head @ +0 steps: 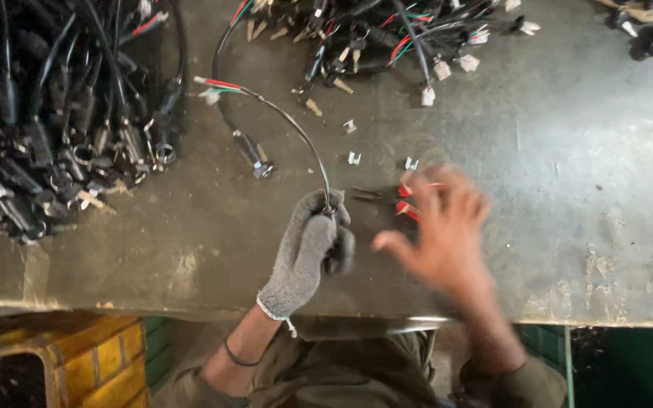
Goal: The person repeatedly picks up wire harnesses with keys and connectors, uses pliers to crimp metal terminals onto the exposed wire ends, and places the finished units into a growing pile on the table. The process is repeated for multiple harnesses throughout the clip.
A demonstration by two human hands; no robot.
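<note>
My left hand [307, 245], in a grey knit glove, is closed around a black cylindrical switch part [339, 251] whose thin black cable [296, 128] arcs up the table to red, green and white wire ends [213, 85]. My right hand [440, 227] is bare and blurred by motion, fingers spread, hovering just over red-handled pliers [387, 198] that lie on the metal table [568, 166]. It holds nothing.
A big heap of black cabled switch parts [54, 113] fills the left of the table. Another pile with coloured wires and white connectors [387, 38] lies at the top. Small metal clips [354, 158] are scattered mid-table. A loose switch [255, 155] lies nearby. A yellow crate [62, 363] stands below left.
</note>
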